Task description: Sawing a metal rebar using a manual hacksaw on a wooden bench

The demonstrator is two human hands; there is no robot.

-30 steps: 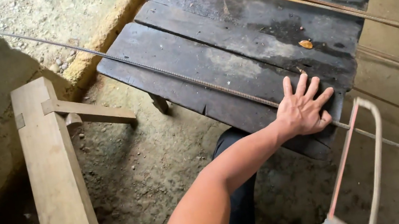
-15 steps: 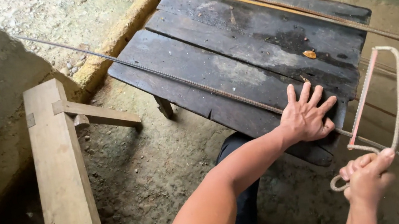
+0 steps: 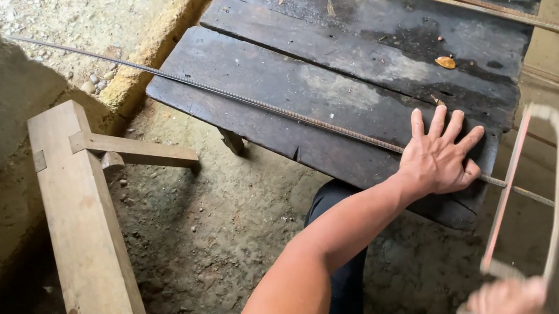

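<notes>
**Left hand flat on a rebar across a dark plank table, hacksaw held beside it**

Nearest the camera, at the bottom edge of the view, the right hand [image 3: 506,300] is blurred; it is closed around the handle of a pale metal-framed hacksaw [image 3: 534,195], whose bowed frame and reddish blade rise up and away from the hand. The saw's upper end reaches close to the table's near right corner, just beside the left hand but apart from it.

The left hand [image 3: 438,156] lies palm down with its fingers spread wide, pressed on a long, thin, ribbed steel rod [image 3: 264,105]. The rod runs diagonally across the low table of dark, weathered wooden planks [image 3: 320,38], from the gravel at upper left, under the hand, and on past the table's near right edge over the ground. The person's dark-trousered leg [image 3: 343,274] shows below the forearm, by the table's near edge.

To the left, on the earth floor, stands a pale timber beam with a nailed cross brace [image 3: 88,247], well apart from the table. Farther off, a small orange leaf-like scrap [image 3: 445,63] lies on the planks, and a second rusty rod [image 3: 464,1] crosses the table's far side.
</notes>
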